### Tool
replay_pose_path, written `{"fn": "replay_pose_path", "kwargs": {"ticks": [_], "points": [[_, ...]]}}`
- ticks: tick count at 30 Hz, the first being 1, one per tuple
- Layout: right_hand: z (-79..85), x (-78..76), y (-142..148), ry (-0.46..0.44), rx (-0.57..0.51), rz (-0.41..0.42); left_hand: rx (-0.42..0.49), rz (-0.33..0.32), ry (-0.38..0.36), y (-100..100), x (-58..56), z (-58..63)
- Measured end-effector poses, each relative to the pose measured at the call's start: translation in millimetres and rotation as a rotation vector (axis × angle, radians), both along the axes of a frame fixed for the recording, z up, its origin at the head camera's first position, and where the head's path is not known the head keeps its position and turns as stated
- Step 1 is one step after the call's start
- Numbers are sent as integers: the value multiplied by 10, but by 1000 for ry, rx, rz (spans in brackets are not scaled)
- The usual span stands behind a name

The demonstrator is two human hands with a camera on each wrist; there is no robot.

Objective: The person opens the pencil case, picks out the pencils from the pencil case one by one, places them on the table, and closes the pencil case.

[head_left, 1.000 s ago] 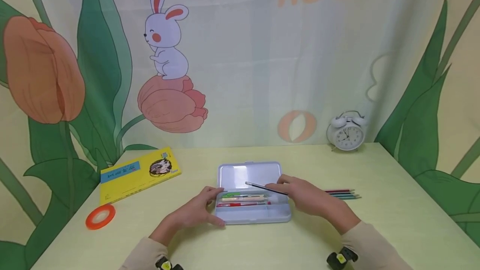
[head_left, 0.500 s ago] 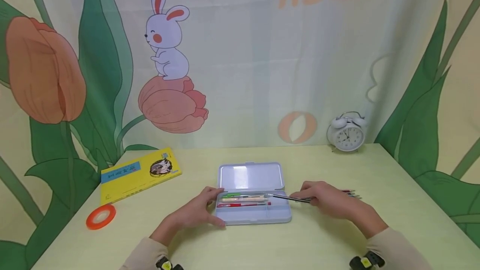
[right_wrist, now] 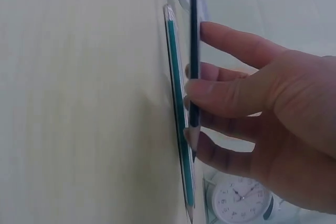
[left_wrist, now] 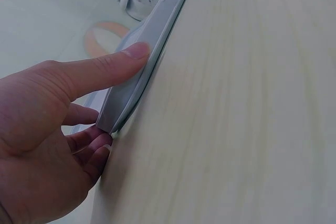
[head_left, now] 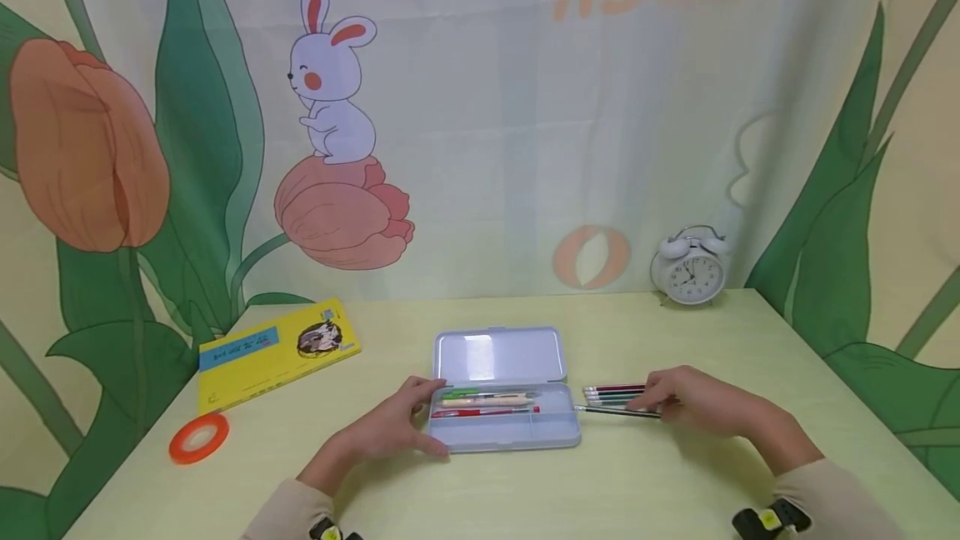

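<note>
An open pale plastic pencil case [head_left: 487, 434] lies mid-table, its lid [head_left: 521, 357] folded back. Inside are a green pen [head_left: 459, 395], a cream pen [head_left: 491, 401] and a red pen [head_left: 480, 412]. My left hand [head_left: 390, 423] grips the case's left end, thumb [left_wrist: 113, 72] on the front wall and fingers around the corner. To the right of the case, my right hand [head_left: 705, 402] pinches a dark pencil [right_wrist: 194, 45] between thumb and fingers. Right beside it lie several loose pencils [head_left: 611, 392]; a teal pencil [right_wrist: 178, 93] shows close by in the right wrist view.
At the back right stands a white alarm clock [head_left: 692, 273]. A yellow book [head_left: 277, 365] lies on the left, with an orange roll of tape [head_left: 213, 432] in front of it. A printed curtain [head_left: 480, 107] hangs behind the table [head_left: 525, 498].
My right hand has moved right with the dark pencil, from over the case down to beside the loose pencils, whose eraser ends now show. My left hand has stayed on the case.
</note>
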State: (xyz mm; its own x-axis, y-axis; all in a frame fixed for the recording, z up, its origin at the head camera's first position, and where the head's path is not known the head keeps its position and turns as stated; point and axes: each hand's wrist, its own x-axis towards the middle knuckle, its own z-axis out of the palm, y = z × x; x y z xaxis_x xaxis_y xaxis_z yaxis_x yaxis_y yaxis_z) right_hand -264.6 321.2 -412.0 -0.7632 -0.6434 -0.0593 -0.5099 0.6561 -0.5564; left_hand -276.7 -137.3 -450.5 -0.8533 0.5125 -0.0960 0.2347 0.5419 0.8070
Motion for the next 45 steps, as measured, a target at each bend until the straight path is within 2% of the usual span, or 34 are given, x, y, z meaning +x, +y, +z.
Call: {"fn": "replay_pose_path", "kwargs": {"ticks": [7,12,19,24,27,32,36,41,45], "points": [[-16,-15,181,-73,25,-19,4,2,-1,-14,-5,-21],[-49,-43,260,-73,33,-35,3,3,0,-14,9,-12],[-109,-94,334,-79,-37,-37,2,2,1,-15,11,-11],[-111,-100,344,-84,-12,-87,-7,9,4,-9,7,-11],[-115,-105,349,-73,-25,-79,-12,12,4,-4,3,-11],[-126,-119,343,-37,-65,-35,-13,12,8,4,5,-12],[-128,-121,330,36,-52,-17,-8,4,9,4,3,-17],[-133,-116,303,134,25,-70,-4,3,6,6,8,-13],[-139,-113,280,169,66,-120,-6,3,6,11,11,-10]]}}
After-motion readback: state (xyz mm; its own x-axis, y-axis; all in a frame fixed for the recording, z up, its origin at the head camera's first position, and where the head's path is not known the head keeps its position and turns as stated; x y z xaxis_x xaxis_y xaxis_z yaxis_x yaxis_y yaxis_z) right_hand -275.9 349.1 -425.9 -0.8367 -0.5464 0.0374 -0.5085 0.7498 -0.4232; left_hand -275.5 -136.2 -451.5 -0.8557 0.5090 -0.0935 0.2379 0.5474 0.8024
